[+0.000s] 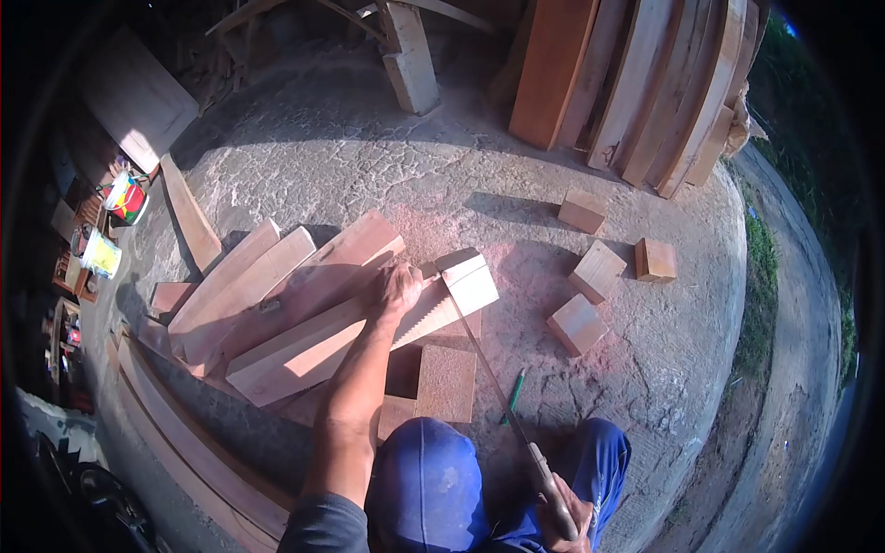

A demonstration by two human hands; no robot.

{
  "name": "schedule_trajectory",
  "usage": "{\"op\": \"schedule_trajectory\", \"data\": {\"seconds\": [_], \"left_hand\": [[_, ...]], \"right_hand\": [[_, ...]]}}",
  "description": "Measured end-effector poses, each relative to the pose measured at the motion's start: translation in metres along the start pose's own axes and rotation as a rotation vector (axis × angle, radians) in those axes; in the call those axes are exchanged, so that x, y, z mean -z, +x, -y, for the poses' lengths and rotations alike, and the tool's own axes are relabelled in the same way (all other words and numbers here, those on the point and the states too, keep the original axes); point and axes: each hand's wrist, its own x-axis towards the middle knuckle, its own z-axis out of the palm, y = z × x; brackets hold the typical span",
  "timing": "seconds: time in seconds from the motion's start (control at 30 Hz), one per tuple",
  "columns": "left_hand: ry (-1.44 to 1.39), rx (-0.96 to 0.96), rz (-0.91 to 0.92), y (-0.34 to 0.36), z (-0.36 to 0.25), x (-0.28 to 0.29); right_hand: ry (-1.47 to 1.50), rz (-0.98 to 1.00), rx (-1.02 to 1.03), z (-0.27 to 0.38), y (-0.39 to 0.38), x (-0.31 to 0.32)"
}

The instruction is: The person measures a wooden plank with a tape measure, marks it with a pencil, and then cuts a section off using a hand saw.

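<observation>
A pale wooden beam [304,359] lies slantwise across other timber, its sunlit end [472,286] toward the right. My left hand [400,288] is closed on the top of this beam near that end, its fingertips close to the saw. In my right hand [564,521], low in the view beside my knee, is the handle of a handsaw [498,387]. The saw's thin blade runs up and left to the beam, meeting it just beside the left hand. How deep the blade sits cannot be made out. A toothed shadow falls on the beam's side.
Several cut wooden blocks [599,272] lie on the concrete at right, near a green pencil-like stick [518,392]. More beams [240,276] rest at left. Tall planks [636,83] stand at the back right. Two paint buckets [124,198] sit far left; long boards [184,442] lie lower left.
</observation>
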Motion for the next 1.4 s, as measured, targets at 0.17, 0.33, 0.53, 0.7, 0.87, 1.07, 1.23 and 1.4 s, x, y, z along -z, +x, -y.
{"op": "schedule_trajectory", "data": {"seconds": [0.17,0.33,0.53,0.7,0.87,1.07,1.23,1.4], "left_hand": [[0.018,0.075,0.030,-0.045,-0.045,0.055],[0.041,0.115,0.078,-0.044,-0.034,0.036],[-0.226,0.175,0.051,0.002,-0.007,0.006],[0.058,0.138,0.156,-0.040,-0.039,0.053],[-0.051,0.210,0.124,-0.038,-0.032,0.035],[-0.149,0.065,0.009,0.003,-0.007,0.007],[0.038,0.110,0.044,-0.044,-0.045,0.053],[0.020,0.133,0.231,-0.038,-0.037,0.048]], "right_hand": [[-0.119,-0.058,-0.204,-0.035,0.183,-0.054],[-0.170,-0.052,-0.105,-0.053,0.222,-0.067],[-0.262,-0.011,-0.216,0.012,0.012,0.000],[-0.175,-0.075,-0.139,-0.031,0.190,-0.058],[-0.168,-0.045,-0.093,-0.062,0.222,-0.068],[-0.476,-0.007,-0.124,-0.006,0.009,0.000],[-0.215,-0.118,-0.066,-0.036,0.174,-0.049],[-0.177,-0.034,-0.047,-0.061,0.246,-0.071]]}}
